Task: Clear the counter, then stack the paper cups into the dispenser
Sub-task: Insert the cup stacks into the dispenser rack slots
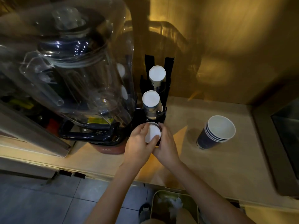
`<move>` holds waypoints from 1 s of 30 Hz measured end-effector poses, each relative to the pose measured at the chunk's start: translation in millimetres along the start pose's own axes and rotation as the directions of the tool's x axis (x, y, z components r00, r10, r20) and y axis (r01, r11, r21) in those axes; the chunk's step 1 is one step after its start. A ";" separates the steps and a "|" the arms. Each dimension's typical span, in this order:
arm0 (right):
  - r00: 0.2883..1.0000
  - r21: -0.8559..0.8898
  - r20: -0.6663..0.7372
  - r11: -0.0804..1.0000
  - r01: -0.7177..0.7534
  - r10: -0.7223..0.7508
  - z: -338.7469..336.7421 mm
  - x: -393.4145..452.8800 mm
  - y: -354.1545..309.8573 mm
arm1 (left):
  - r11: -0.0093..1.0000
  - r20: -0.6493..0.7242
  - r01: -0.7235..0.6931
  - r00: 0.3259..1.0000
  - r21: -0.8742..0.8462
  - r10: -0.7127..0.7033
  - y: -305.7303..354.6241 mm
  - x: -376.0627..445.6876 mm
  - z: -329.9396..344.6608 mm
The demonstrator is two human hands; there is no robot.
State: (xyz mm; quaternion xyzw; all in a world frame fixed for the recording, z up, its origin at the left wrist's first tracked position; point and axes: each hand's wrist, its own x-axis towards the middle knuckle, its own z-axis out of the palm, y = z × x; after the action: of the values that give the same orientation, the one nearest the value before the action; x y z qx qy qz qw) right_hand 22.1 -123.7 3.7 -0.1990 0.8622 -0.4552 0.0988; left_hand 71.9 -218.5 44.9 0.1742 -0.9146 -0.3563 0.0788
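Observation:
A black cup dispenser (168, 71) stands on the beige counter (226, 167) against the wall. Two slots hold upside-down paper cup stacks, one at the back (157, 73) and one in the middle (151, 98). At the front slot my left hand (139, 143) and my right hand (166, 143) both grip an upside-down cup stack (152, 132), white bottom facing up. To the right, a separate stack of several blue paper cups (216, 131) stands upright on the counter.
A large clear water jug on a dark base (77, 75) rises just left of the dispenser. A dark-framed appliance (283, 135) sits at the right edge. Below the counter edge stands a bin with white waste (174, 206) on a tiled floor.

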 end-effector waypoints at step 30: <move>0.552 0.799 0.595 -0.505 -0.327 0.584 -125.9 -17.2 126.7 | 0.959 0.080 -0.280 0.958 0.048 0.276 125.8 21.3 69.7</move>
State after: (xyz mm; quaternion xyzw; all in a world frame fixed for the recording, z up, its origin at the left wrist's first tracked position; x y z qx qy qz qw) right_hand -38.7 41.8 -29.7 0.4157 0.1899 -0.8259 0.3301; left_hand 0.4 -96.7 79.7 0.0333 -0.9424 -0.3205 0.0898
